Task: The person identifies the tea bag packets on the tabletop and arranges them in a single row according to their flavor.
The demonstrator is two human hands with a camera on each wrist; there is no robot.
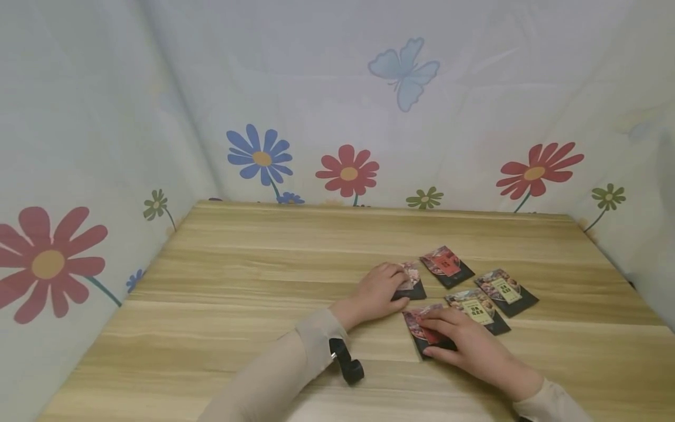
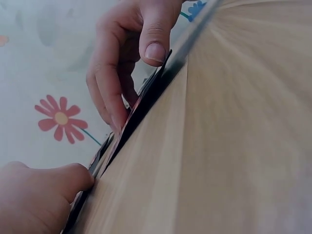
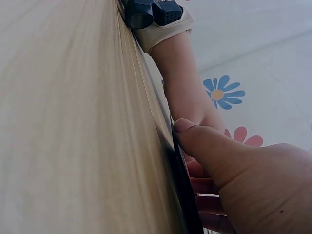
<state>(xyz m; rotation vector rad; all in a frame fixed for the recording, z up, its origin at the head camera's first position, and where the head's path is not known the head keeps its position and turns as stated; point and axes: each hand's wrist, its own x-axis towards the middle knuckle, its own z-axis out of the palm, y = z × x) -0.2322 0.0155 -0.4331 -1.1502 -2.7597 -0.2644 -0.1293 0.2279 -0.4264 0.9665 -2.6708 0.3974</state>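
My left hand (image 1: 377,293) rests over a flat, dark printed packet (image 1: 415,290) with a pale pink label, hiding part of it. Its thumb (image 2: 78,179) lies by the packet's edge in the left wrist view. My right hand (image 1: 471,346) holds a packet with a red label (image 1: 416,334) nearest me, thumb at the near edge and fingers over its top. From the left wrist side, this packet (image 2: 146,95) appears slightly raised along one edge. The thumb (image 3: 195,134) meets the packet's dark edge (image 3: 183,180) in the right wrist view.
Another red-labelled packet (image 1: 447,266) lies behind the hands. Two packets with yellow labels, one nearer (image 1: 479,310) and one farther right (image 1: 507,292), lie beside the right hand. All are on the wood-grain table (image 1: 237,264), before a flower-print curtain (image 1: 316,88).
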